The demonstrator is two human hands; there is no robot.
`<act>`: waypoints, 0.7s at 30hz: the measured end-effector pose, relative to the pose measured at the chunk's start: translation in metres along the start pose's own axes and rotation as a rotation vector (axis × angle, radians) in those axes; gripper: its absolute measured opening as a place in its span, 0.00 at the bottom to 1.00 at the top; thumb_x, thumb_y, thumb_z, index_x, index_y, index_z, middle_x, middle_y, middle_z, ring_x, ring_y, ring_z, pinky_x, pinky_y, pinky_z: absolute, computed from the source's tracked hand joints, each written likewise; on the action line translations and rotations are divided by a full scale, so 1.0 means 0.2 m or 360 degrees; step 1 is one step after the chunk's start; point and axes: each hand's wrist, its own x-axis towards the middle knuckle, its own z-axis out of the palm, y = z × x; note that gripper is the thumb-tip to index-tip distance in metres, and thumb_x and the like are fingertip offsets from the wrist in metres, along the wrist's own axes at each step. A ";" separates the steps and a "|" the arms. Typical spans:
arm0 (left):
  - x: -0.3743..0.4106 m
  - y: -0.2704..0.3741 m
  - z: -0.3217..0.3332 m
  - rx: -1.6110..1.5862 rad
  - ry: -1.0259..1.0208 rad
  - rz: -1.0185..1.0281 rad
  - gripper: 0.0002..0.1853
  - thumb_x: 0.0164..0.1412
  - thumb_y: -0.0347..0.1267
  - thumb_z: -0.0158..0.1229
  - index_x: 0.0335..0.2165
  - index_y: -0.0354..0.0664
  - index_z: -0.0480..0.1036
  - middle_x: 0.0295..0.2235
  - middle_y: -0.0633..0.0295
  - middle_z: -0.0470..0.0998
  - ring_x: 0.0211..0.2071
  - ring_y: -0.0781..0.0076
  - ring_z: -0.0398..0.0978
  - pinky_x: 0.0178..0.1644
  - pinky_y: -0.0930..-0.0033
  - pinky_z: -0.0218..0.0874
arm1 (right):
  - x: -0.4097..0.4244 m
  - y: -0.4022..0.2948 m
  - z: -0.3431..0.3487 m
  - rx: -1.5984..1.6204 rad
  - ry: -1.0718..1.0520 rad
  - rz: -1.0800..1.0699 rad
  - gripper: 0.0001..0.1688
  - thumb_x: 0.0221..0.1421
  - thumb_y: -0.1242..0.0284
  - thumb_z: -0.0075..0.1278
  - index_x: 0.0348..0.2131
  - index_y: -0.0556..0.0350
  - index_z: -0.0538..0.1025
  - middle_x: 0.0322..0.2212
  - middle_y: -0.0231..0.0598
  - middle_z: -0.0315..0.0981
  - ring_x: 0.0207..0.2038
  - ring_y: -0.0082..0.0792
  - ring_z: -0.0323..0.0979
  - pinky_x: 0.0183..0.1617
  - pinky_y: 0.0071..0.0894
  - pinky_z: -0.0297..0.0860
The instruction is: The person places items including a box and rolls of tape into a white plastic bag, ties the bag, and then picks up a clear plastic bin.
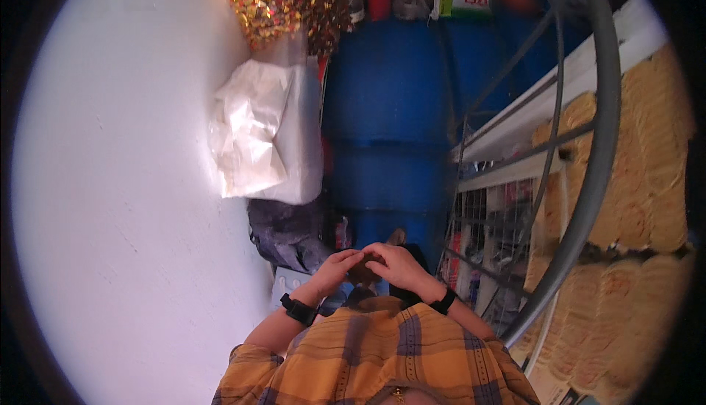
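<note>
My left hand [335, 270] and my right hand [402, 266] are close together in front of my body, their fingertips meeting. Both have bent fingers. A small brown patch [364, 274] shows between and below them; I cannot tell whether it is something held or lies beyond the hands. A black band [298, 310] is on my left wrist, and another dark band [443, 301] is on my right wrist. To the left of my left hand is a dark, crumpled bag [292, 234].
At left, a white wall [121, 173] rises beside a crumpled white plastic bag [253, 124] and shiny gold material [276, 0]. A blue surface [389, 91] with dark seams stretches ahead. At right stands a grey metal wire rack [601, 129], with stacked tan packs [634, 179] beyond.
</note>
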 end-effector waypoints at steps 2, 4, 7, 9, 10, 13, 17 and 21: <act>0.02 0.17 0.07 0.0062 -0.0013 0.0040 0.18 0.66 0.40 0.51 0.50 0.43 0.69 0.41 0.67 0.74 0.41 0.77 0.71 0.43 0.72 0.65 | 0.08 -0.08 -0.16 0.0005 0.0025 0.0000 0.16 0.56 0.73 0.51 0.44 0.58 0.73 0.35 0.45 0.77 0.35 0.39 0.77 0.39 0.31 0.71; 0.02 0.35 0.19 0.0159 -0.0014 0.0120 0.21 0.66 0.40 0.51 0.53 0.44 0.66 0.44 0.67 0.72 0.43 0.77 0.70 0.42 0.72 0.65 | 0.15 -0.14 -0.32 0.0003 0.0112 0.0006 0.15 0.56 0.75 0.49 0.45 0.58 0.73 0.36 0.46 0.77 0.37 0.39 0.76 0.41 0.31 0.71; 0.01 0.57 0.34 0.0125 -0.0082 0.0211 0.26 0.66 0.39 0.52 0.59 0.45 0.58 0.50 0.66 0.68 0.47 0.75 0.69 0.45 0.68 0.67 | 0.25 -0.21 -0.46 0.0099 0.0235 0.0013 0.15 0.58 0.75 0.47 0.45 0.57 0.73 0.39 0.46 0.76 0.40 0.42 0.76 0.44 0.33 0.71; 0.03 0.65 0.39 -0.0083 -0.0150 0.0233 0.28 0.66 0.38 0.51 0.60 0.46 0.56 0.50 0.67 0.67 0.49 0.74 0.69 0.47 0.66 0.68 | 0.34 -0.26 -0.53 0.0270 0.0238 0.0007 0.14 0.59 0.74 0.45 0.45 0.56 0.73 0.40 0.48 0.76 0.42 0.47 0.75 0.45 0.37 0.70; 0.04 0.70 0.39 -0.0152 -0.0190 0.0204 0.26 0.66 0.38 0.50 0.59 0.47 0.55 0.50 0.66 0.67 0.50 0.71 0.69 0.50 0.62 0.68 | 0.38 -0.29 -0.56 0.0289 0.0217 -0.0029 0.14 0.59 0.75 0.44 0.45 0.56 0.73 0.41 0.48 0.76 0.43 0.47 0.75 0.46 0.37 0.70; 0.12 0.83 0.36 -0.0334 -0.0231 0.0187 0.22 0.67 0.40 0.48 0.56 0.47 0.59 0.49 0.63 0.68 0.50 0.68 0.69 0.50 0.59 0.68 | 0.52 -0.40 -0.67 0.0272 0.0140 -0.0009 0.15 0.61 0.76 0.43 0.47 0.59 0.72 0.41 0.45 0.76 0.45 0.38 0.75 0.48 0.31 0.69; 0.23 1.12 0.35 -0.0473 -0.0158 0.0290 0.21 0.67 0.48 0.44 0.50 0.47 0.66 0.44 0.61 0.74 0.44 0.65 0.73 0.46 0.59 0.68 | 0.76 -0.46 -0.84 0.0297 0.0059 -0.0086 0.15 0.60 0.76 0.43 0.47 0.58 0.72 0.41 0.47 0.76 0.44 0.41 0.75 0.49 0.33 0.70; 0.29 1.51 0.30 -0.0408 -0.0149 0.0352 0.25 0.67 0.51 0.42 0.48 0.44 0.69 0.43 0.61 0.75 0.43 0.67 0.73 0.45 0.61 0.67 | 1.04 -0.66 -1.05 0.0291 0.0000 -0.0151 0.15 0.59 0.77 0.44 0.47 0.58 0.72 0.41 0.48 0.76 0.44 0.40 0.75 0.48 0.33 0.70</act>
